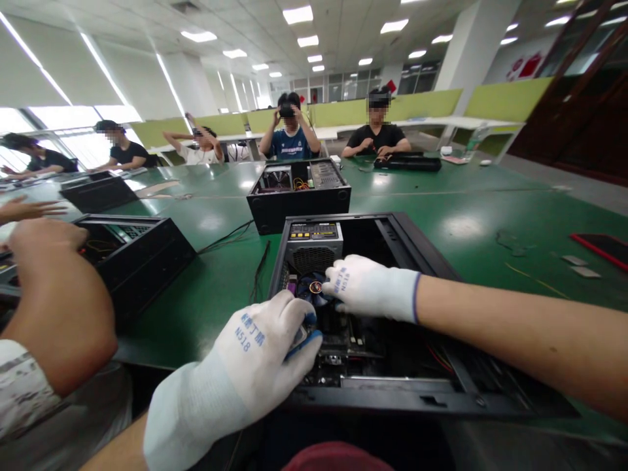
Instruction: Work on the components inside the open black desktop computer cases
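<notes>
In front of me an open black computer case (pixel 373 405) lies on its side. A round cooling fan (pixel 313 288) with dark blades sits inside it, below the silver power supply (pixel 314 252). My right hand (pixel 363 284), in a white glove, reaches in from the right; its curled fingers are at the fan's right edge. My left hand (pixel 269 347), gloved with blue fingertips, is closed at the case's lower left inside. A small greyish part shows between its thumb and fingers, too hidden to name. Below the fan, the circuit board (pixel 350 337) is partly in shadow.
A second open case (pixel 299 203) stands just beyond mine on the green table (pixel 226 281). On the left, a co-worker's arm (pixel 63 294) reaches over another case (pixel 147 261). Black cables (pixel 260 271) lie between them. At right are grey pieces (pixel 581 267) and a red-edged object (pixel 601 248).
</notes>
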